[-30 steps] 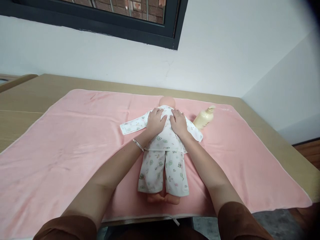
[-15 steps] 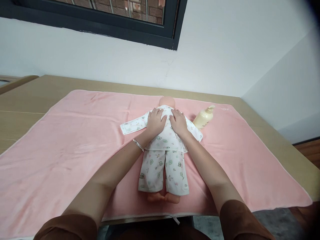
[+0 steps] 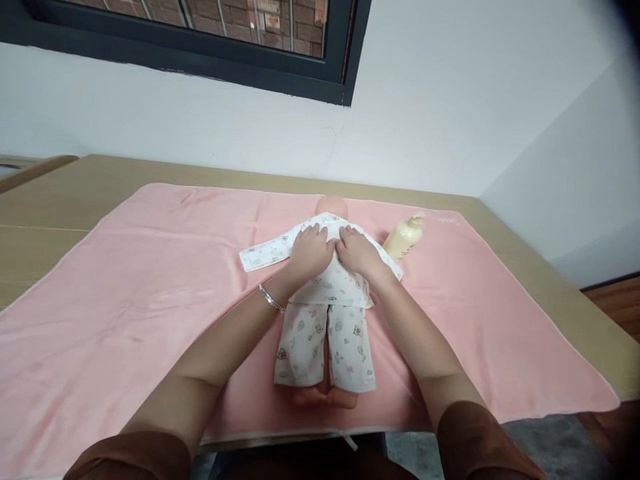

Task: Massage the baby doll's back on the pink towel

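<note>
While flat, doll headfirst toward wall.

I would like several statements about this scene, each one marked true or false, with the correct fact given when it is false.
1. The left hand and the right hand both lie on the clothed doll. True.
2. The bracelet is on the right wrist. False: it is on the left one.
3. The feet show below the trousers. True.
4. The bottle is on bare wood. False: it is on the pink blanket.
5. The window frame is dark. True.
</note>
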A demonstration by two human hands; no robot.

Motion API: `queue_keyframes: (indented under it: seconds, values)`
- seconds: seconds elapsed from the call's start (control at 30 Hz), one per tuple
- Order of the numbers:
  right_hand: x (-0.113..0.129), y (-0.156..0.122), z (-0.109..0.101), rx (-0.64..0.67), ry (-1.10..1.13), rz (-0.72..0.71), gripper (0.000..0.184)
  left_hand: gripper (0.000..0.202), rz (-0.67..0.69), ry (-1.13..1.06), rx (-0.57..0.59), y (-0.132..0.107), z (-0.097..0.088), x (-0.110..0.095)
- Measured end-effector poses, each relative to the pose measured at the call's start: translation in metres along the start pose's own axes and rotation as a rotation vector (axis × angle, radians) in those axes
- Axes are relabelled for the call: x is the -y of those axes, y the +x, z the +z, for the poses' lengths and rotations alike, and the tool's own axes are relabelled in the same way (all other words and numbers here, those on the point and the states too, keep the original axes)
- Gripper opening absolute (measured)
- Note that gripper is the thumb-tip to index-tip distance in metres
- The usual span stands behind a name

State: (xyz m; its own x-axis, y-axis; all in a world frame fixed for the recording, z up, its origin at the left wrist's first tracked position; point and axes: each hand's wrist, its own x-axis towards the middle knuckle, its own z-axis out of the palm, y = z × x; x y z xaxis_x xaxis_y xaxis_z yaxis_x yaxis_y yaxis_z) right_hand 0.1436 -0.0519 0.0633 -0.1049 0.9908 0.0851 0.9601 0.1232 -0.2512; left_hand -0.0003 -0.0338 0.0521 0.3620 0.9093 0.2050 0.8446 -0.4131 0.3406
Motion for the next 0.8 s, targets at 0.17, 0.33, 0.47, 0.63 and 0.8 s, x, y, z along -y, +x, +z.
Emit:
queue_keyframes:
  seconds: [0.17, 0.33, 0.47, 0.63, 0.8]
  values:
    - [-0.006, 0.013, 0.018, -0.101, 0.010, 0.015, 0.056, 0.056, -0.061, -0.072, 0.013, 0.012, 0.010, 0.014]
    - [0.016, -0.011, -0.002, -0.054, -0.110, -0.026, 0.037, 0.040, 0.035, 0.098, 0.041, -0.011, -0.008, -0.008]
    - [0.013, -0.012, -0.007, -0.058, -0.084, 0.030, 0.032, 0.032, 0.032, 0.133, 0.042, -0.013, -0.013, -0.010]
    - [-0.013, 0.014, 0.013, -0.236, 0.038, 0.004, 0.036, 0.042, -0.034, 0.021, -0.074, 0.010, 0.003, 0.012]
    - [-0.008, 0.012, 0.013, -0.208, -0.011, -0.016, 0.036, 0.040, -0.025, 0.038, -0.053, 0.007, 0.000, 0.007]
